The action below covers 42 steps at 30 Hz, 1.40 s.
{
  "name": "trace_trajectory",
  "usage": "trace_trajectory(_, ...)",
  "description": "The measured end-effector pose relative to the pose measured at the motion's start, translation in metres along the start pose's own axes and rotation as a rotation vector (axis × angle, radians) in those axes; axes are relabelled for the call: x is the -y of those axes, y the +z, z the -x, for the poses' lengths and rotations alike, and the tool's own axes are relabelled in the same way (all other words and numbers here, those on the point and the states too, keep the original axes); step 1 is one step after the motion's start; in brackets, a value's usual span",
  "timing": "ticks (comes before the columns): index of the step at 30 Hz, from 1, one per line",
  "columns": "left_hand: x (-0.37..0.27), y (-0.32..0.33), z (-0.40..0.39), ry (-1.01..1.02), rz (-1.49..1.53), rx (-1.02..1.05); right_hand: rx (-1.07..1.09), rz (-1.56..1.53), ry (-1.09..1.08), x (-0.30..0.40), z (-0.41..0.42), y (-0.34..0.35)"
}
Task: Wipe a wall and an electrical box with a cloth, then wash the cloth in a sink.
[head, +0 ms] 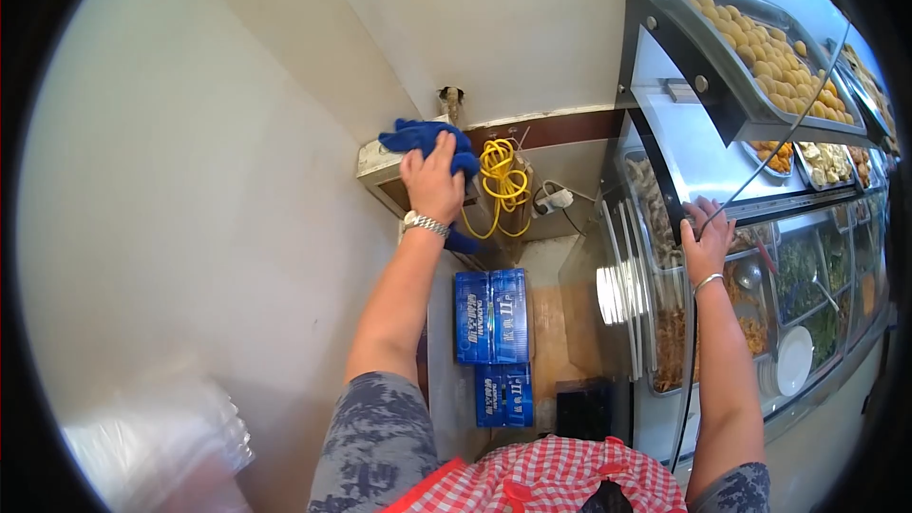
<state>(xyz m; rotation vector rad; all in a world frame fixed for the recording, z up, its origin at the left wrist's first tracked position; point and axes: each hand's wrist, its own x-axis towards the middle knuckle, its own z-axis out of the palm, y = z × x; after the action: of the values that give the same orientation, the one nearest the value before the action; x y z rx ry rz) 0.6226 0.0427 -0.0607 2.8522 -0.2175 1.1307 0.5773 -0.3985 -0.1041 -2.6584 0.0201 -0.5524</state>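
My left hand (433, 182) lies on a crumpled blue cloth (420, 135), pressing it onto the top of a white box-like cabinet (376, 162) against the wall. More of the cloth hangs below my wrist. Beside that hand, a coiled yellow cable (504, 174) hangs at the wall. On the right, my right hand (707, 231) rests on the black-edged frame of a glass food display case (659, 185), its fingers spread and nothing visible held in it. Trays of food lie behind the glass around it.
Two blue cartons (491, 317) stand low between the wall and the case. A plug adapter (554, 201) with wires hangs behind them. A tray of round yellow balls (776, 57) sits on the upper shelf. White plates (793, 360) are stacked at the lower right; clear plastic bags (164, 434) hang lower left.
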Motion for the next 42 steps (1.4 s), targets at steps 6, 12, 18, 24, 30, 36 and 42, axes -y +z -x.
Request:
trace_trajectory(6,0.059,-0.033,0.009,-0.116,-0.124,0.1,-0.012,0.012,-0.005,0.0,0.001,0.003)
trace_trajectory(12,0.007,-0.006,-0.012,-0.009,-0.055,-0.01,-0.016,0.02,-0.006,0.0,0.002,0.006)
trace_trajectory(18,0.056,-0.031,0.007,-0.025,-0.068,0.094,-0.018,0.012,0.005,-0.002,0.0,0.004)
trace_trajectory(24,0.009,0.004,-0.014,0.046,-0.019,-0.031,0.008,0.017,0.019,-0.002,-0.001,0.002)
trace_trajectory(30,0.07,-0.026,0.011,-0.011,-0.105,-0.046,-0.012,0.015,0.001,0.001,0.0,0.005)
trace_trajectory(36,0.011,0.002,-0.007,-0.004,-0.037,-0.021,0.014,0.035,0.027,-0.005,0.0,0.008)
trace_trajectory(42,0.073,-0.026,0.022,-0.162,-0.218,-0.072,0.011,0.013,0.005,0.006,-0.002,0.009)
